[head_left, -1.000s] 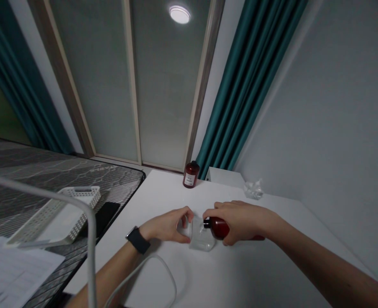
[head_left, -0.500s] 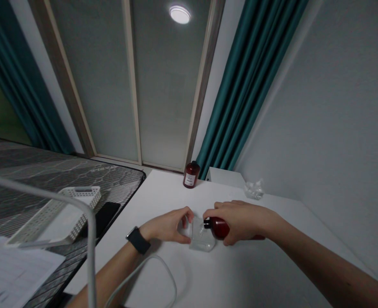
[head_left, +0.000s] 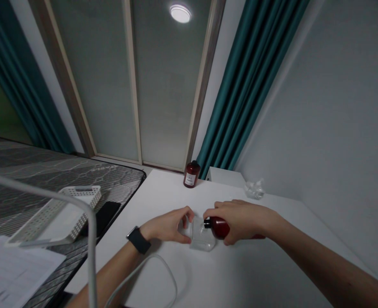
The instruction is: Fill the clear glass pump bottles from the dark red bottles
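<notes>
My right hand (head_left: 240, 220) is wrapped round a dark red-brown bottle (head_left: 220, 227), which is tipped sideways over the white table (head_left: 227, 278). Its black neck points left, at the opening or over the edge of a clear see-through container (head_left: 203, 239). Whether liquid runs from the bottle cannot be made out. Curved fingers and thumb of my left hand (head_left: 172, 224) grip the container's left side, and a dark watch sits on that wrist. A similar red-brown bottle (head_left: 191, 174) with a white label and black top stands upright near the table's far edge.
Crumpled clear plastic (head_left: 254, 189) lies at the far right of the table. A pale cable (head_left: 165, 263) loops near my left forearm. To the left are a white basket (head_left: 94, 196), a black flat object (head_left: 107, 214) and paper sheets (head_left: 18, 273). A wall stands at right.
</notes>
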`<state>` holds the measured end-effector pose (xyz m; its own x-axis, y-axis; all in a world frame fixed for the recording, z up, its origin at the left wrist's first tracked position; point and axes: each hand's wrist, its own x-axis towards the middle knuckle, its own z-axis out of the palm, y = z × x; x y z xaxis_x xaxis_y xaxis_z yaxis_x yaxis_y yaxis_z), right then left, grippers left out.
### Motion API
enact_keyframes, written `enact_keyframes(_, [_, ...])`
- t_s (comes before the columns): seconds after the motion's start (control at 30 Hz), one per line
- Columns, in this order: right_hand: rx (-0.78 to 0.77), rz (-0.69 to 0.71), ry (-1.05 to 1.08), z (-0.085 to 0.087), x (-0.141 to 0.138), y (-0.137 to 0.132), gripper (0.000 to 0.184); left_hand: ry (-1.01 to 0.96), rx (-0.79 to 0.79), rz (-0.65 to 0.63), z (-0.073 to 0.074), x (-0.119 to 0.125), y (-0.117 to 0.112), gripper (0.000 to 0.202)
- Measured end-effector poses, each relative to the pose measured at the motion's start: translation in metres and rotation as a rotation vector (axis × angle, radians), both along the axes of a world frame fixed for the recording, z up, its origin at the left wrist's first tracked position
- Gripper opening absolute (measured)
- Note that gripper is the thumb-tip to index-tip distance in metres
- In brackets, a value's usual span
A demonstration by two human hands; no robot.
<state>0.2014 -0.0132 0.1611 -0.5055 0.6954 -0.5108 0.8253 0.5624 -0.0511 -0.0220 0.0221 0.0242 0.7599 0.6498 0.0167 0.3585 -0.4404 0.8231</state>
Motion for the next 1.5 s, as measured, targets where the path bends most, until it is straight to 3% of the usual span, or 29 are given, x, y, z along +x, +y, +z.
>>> enact_keyframes(0.73, [0.004,0.002,-0.032,0.0044,-0.0055,-0.0006,0.056,0.002,0.008,-0.003,-0.0045,-0.0005,0.0017,0.052])
enact_keyframes(1.5, [0.023,0.028,-0.068,0.0046,-0.0067,0.0013,0.052,-0.003,0.002,-0.006,0.0002,0.0002,0.0002,0.049])
